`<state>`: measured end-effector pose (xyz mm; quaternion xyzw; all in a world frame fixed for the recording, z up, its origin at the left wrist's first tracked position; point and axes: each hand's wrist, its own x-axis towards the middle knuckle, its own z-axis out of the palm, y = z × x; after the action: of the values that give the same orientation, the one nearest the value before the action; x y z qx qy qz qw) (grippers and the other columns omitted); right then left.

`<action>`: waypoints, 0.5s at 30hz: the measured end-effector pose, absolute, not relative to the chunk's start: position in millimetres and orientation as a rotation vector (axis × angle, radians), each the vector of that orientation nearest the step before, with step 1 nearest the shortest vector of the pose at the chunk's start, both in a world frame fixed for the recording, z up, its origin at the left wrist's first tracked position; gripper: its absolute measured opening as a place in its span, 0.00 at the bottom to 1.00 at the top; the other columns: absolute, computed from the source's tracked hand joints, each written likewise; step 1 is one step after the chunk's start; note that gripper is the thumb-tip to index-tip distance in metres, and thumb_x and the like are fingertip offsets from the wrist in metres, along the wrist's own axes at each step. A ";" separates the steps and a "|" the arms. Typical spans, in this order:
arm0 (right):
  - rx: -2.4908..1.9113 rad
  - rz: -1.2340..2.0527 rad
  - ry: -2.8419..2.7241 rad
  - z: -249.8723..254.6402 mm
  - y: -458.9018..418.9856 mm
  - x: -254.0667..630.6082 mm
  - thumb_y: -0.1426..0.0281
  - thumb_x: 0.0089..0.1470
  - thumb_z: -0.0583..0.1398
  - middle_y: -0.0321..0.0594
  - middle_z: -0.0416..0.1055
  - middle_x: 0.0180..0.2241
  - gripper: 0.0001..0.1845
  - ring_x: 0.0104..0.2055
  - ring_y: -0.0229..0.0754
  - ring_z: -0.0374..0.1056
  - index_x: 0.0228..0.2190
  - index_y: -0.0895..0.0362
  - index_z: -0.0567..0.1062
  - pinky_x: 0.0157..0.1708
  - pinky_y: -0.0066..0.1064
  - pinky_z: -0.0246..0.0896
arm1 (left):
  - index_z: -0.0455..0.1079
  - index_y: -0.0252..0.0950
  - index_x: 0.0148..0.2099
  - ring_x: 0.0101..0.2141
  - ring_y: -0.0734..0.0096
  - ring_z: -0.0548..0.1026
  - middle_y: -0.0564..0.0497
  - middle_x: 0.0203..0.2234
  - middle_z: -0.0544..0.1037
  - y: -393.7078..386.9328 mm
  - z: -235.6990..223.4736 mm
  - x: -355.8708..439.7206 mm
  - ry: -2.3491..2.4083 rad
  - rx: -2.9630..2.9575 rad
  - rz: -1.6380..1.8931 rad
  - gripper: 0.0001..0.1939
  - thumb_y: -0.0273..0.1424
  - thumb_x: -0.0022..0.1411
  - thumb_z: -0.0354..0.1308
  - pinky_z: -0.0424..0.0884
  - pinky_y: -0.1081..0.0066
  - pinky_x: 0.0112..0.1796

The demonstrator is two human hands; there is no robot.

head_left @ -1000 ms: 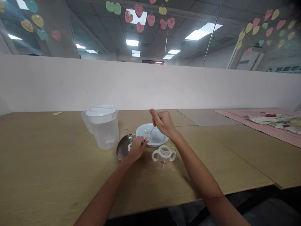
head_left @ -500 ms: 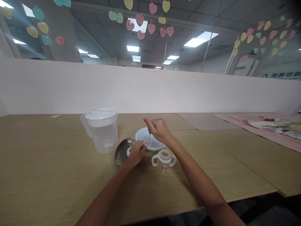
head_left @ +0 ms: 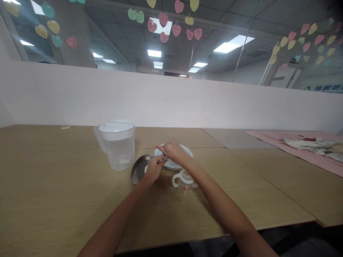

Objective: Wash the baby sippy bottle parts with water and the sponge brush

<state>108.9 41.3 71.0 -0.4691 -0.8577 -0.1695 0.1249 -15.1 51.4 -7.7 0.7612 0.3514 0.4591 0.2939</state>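
Observation:
My left hand (head_left: 153, 169) pinches a small round translucent cap (head_left: 164, 157) over the steel plate (head_left: 137, 172). Pressed against it from the right, my right hand (head_left: 171, 150) is closed; the thin rod it held a moment ago is hidden under the fingers. Both hands meet just above the near edge of a white bowl (head_left: 184, 151). A clear two-handled baby cup (head_left: 183, 181) with no lid stands on the wooden table (head_left: 66, 200) right under my right wrist.
A lidded translucent jug (head_left: 117, 144) stands left of the steel plate. A white partition wall (head_left: 171, 100) runs along the back of the table. At the far right lies a pink cloth (head_left: 308, 151) with printed fabric items on it.
My right hand came down and to the left from above the bowl until it met my left hand at the cap. The thin rod it held can no longer be seen.

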 end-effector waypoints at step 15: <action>-1.366 -0.419 -2.499 79.5 24.5 115.4 0.66 0.61 0.50 0.44 0.71 0.37 0.13 0.42 0.39 0.65 0.40 0.58 0.72 0.38 0.26 0.54 | 0.73 0.31 0.29 0.27 0.70 0.67 0.53 0.20 0.72 47.7 -1.9 -16.7 0.835 2.003 1.196 0.18 0.39 0.57 0.49 0.63 0.73 0.30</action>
<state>115.4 24.5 79.5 -0.4704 -0.8606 -0.1443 0.1312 -16.7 47.7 -1.9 0.7642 0.3186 0.4564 0.3259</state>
